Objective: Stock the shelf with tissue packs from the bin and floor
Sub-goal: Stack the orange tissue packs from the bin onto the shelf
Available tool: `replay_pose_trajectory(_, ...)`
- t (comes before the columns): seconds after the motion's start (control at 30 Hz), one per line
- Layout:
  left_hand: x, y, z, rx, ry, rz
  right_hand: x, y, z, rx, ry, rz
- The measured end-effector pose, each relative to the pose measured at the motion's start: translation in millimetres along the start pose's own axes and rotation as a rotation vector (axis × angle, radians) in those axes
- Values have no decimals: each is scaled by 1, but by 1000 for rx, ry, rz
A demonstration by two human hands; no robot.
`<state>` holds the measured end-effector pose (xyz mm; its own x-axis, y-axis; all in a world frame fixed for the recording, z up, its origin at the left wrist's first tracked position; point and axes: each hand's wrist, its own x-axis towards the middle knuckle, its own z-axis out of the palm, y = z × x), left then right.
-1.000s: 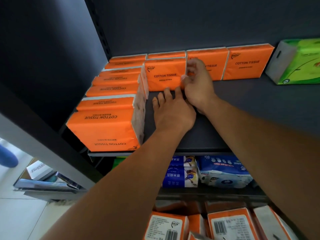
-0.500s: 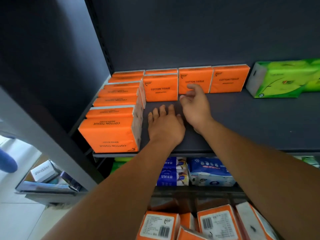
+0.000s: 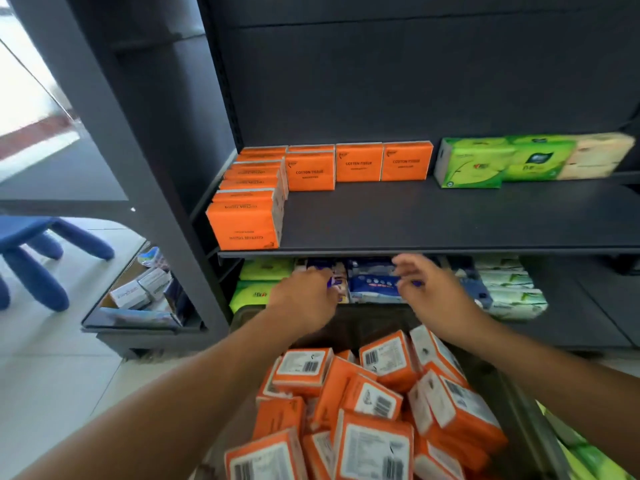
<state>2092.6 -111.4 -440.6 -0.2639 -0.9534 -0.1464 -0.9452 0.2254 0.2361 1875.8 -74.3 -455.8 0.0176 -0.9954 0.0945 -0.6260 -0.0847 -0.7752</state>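
Hovering over the dark bin (image 3: 367, 323) of orange wrapped tissue packs (image 3: 388, 362), left hand (image 3: 304, 299) and right hand (image 3: 436, 296) are seen. Fingers (image 3: 412, 265) relaxed, nothing held.

A shelf (image 3: 450, 220) spans 12 o'clock, with tissue packs (image 3: 311, 171) lined along its left edge and back at 11 and other packs (image 3: 502, 161) at 2. Below, at 6 o'clock, a bin (image 3: 367, 323) holds a heap of packs (image 3: 374, 441).
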Motion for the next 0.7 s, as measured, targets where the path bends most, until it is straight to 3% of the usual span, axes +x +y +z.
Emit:
replay_pose_trajectory(0.13, -50, -11, 1, 23, -70, -24, -51, 3, -13, -162, -270, 111)
replay_pose_trajectory(0.27, -82, -26, -3, 47, -250, 14, -78, 1, -19, -327, -471, 111)
replay_pose_trajectory(0.47, -111, -32, -4, -239, -428, 15, -92, -12, -11, -372, -567, 116)
replay_pose_trajectory(0.7, -94, -13, 19, -218, -350, 48, -92, -15, 26, -649, -737, 41)
